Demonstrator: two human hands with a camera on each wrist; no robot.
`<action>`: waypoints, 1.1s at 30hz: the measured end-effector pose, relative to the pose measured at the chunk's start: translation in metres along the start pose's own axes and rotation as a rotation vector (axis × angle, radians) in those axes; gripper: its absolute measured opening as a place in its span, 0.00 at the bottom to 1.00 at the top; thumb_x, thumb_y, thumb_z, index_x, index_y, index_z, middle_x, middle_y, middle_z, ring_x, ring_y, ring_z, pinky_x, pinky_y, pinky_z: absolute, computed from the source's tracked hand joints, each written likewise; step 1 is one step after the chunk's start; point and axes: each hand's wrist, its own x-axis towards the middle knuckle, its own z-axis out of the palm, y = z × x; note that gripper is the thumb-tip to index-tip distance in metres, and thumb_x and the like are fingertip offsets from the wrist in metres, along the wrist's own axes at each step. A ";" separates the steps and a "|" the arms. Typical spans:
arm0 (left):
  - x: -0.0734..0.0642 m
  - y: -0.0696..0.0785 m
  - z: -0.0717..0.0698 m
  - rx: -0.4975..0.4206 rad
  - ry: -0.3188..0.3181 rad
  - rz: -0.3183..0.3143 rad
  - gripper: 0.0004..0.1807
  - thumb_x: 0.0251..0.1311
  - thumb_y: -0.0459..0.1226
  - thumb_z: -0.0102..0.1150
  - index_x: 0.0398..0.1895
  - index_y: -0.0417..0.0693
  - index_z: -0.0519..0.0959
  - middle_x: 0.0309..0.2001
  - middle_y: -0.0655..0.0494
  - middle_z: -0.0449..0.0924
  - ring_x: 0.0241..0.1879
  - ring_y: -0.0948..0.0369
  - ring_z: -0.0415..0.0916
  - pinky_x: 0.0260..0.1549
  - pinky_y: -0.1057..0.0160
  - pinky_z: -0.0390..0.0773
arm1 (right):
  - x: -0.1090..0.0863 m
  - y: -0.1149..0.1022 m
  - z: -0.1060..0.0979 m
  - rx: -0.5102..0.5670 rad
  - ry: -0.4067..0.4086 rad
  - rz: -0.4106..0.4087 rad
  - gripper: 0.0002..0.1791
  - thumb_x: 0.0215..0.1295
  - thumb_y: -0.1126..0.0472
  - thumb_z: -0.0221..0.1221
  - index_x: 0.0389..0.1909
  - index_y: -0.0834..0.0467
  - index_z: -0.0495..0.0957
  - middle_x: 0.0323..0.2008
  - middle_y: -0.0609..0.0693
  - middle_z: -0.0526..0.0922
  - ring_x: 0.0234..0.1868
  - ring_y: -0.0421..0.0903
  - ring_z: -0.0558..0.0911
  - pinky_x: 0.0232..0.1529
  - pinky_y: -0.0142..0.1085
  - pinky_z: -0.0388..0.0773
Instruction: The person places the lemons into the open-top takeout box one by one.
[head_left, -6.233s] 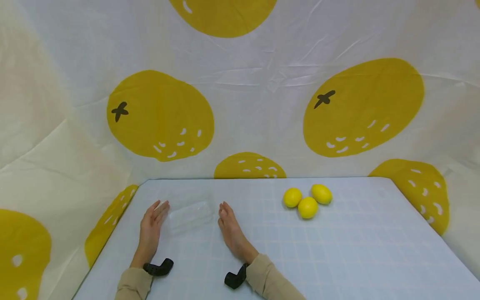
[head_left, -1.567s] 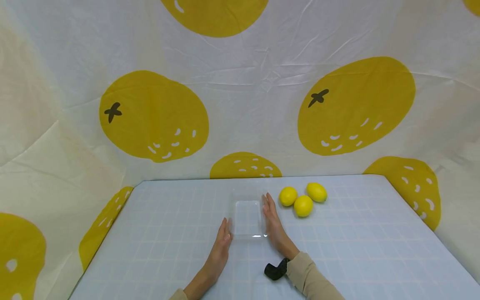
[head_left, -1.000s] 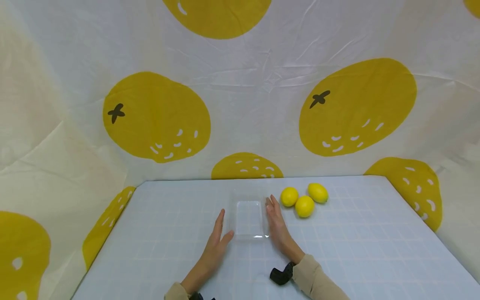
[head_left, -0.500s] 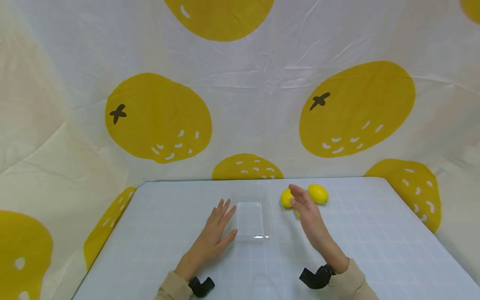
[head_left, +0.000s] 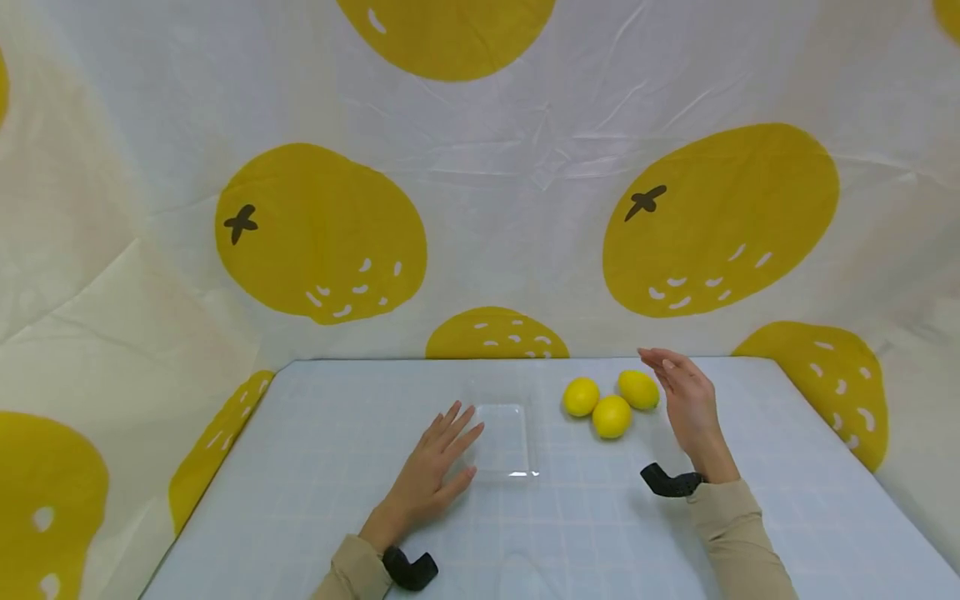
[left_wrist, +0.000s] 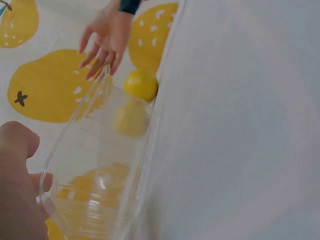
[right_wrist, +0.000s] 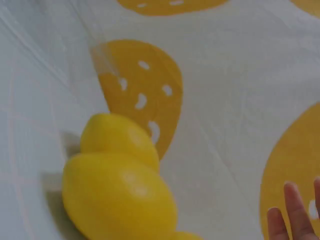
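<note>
A clear plastic container [head_left: 504, 437] stands on the table between my left hand and the lemons. My left hand [head_left: 427, 479] is at its left side with fingers spread, the fingertips overlapping the rim in the head view. The left wrist view shows the thumb [left_wrist: 20, 140] and the see-through container wall [left_wrist: 75, 160] beside it. Three yellow lemons, a left one [head_left: 581, 397], a front one [head_left: 612, 417] and a back one [head_left: 638, 390], lie grouped right of the container. My right hand [head_left: 686, 400], holding nothing, is raised just right of them, its fingers extended.
A pale blue checked cloth [head_left: 300, 467] covers the table. Behind it hangs a white curtain [head_left: 517, 208] printed with large yellow fruit. Black wrist cameras sit on the left wrist [head_left: 410, 571] and right wrist [head_left: 671, 481].
The container has moved from the table's left to its middle between both hands. Since then the right hand has let go and swung right past the lemons; the left has spread its fingers.
</note>
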 end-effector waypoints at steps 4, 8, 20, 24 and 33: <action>-0.001 -0.002 0.005 0.002 0.070 0.040 0.32 0.65 0.42 0.51 0.71 0.41 0.67 0.73 0.40 0.60 0.72 0.39 0.55 0.72 0.44 0.51 | 0.006 0.017 -0.023 0.061 0.070 0.029 0.21 0.80 0.61 0.44 0.64 0.71 0.68 0.60 0.50 0.78 0.66 0.47 0.65 0.76 0.38 0.37; -0.001 -0.004 0.008 -0.001 0.069 0.043 0.32 0.64 0.42 0.50 0.72 0.41 0.66 0.73 0.39 0.60 0.72 0.39 0.55 0.71 0.43 0.52 | 0.008 0.031 -0.040 0.061 0.105 0.034 0.23 0.79 0.61 0.46 0.66 0.71 0.65 0.65 0.52 0.73 0.69 0.46 0.59 0.75 0.38 0.32; -0.004 -0.007 0.011 -0.006 0.006 -0.009 0.33 0.67 0.45 0.48 0.74 0.46 0.63 0.77 0.47 0.54 0.74 0.43 0.52 0.71 0.42 0.52 | 0.004 0.061 -0.042 -0.517 0.076 0.206 0.37 0.72 0.45 0.56 0.76 0.55 0.59 0.79 0.51 0.45 0.76 0.61 0.49 0.74 0.59 0.44; -0.005 -0.006 0.012 -0.005 0.006 -0.006 0.33 0.67 0.45 0.48 0.74 0.46 0.63 0.75 0.43 0.56 0.74 0.42 0.52 0.70 0.41 0.54 | 0.002 0.064 -0.042 -0.550 0.033 0.146 0.35 0.73 0.49 0.56 0.76 0.55 0.59 0.79 0.53 0.46 0.76 0.60 0.49 0.74 0.59 0.42; -0.004 -0.005 0.010 -0.004 -0.007 -0.018 0.33 0.66 0.44 0.48 0.75 0.46 0.62 0.75 0.41 0.57 0.74 0.42 0.52 0.69 0.39 0.54 | -0.001 0.066 -0.037 -0.629 -0.036 0.091 0.32 0.73 0.53 0.57 0.75 0.53 0.62 0.79 0.51 0.48 0.78 0.53 0.44 0.74 0.60 0.40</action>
